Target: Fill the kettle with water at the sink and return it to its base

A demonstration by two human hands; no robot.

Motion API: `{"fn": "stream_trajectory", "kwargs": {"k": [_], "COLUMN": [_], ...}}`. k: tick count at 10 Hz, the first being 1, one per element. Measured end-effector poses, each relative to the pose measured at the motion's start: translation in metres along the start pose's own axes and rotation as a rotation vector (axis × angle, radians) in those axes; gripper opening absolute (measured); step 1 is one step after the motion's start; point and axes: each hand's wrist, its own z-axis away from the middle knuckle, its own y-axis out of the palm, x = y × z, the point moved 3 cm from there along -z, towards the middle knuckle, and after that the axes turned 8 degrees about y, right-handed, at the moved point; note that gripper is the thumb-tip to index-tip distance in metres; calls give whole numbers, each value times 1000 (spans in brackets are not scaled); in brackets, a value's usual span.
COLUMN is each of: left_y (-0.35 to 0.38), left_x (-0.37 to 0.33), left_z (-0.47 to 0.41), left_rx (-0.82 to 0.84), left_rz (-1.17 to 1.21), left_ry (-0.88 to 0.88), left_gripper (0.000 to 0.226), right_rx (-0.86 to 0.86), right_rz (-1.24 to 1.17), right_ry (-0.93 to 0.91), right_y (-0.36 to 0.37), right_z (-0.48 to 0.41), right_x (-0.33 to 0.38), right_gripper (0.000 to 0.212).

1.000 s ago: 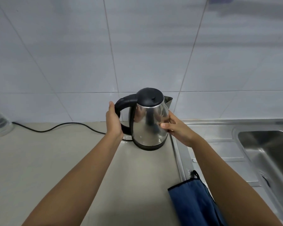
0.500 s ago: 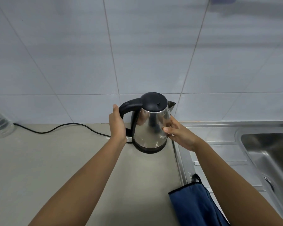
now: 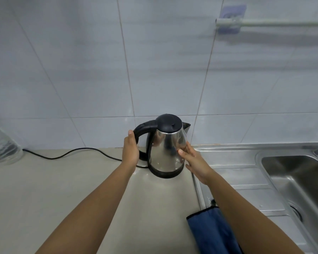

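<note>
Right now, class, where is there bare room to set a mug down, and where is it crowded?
Free: the counter between the cord and its near edge. Crowded: round the kettle, left hand, right hand, and by the blue cloth.

Nothing legible appears anywhere. A small dark marking [image 3: 209, 198] on the sink [image 3: 228, 162] rim, in front of the kettle [image 3: 166, 151] and to its right, is too blurred to read.

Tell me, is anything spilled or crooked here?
Nothing stands out. The kettle stands upright on the counter, lid shut, no puddle around it. The left hand grips its handle; the right hand touches its side. A blue cloth lies by the sink.
</note>
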Motion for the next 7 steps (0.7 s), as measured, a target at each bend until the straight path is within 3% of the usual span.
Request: {"fn": "stream_trajectory", "kwargs": {"k": [1,2,5,7], "left_y": [-7,-13,-25,-19], "left_x": [-4,-9,-55,-102], "left_z": [14,31,85,113], "left_rx": [-8,36,275,359], "left_rz": [-191,-380,-1162,-1249], "left_ry": [44,109,431,479], "left_gripper": [63,47,64,65], "right_rx": [-116,-240,-374,-416], "right_rz": [49,170,837,1125], "right_ry": [-28,-71,-43,-108], "right_y": [8,15,11,3], "right_z": [14,27,68,106], "right_x": [6,11,38,84], "right_gripper": [18,38,57,62]}}
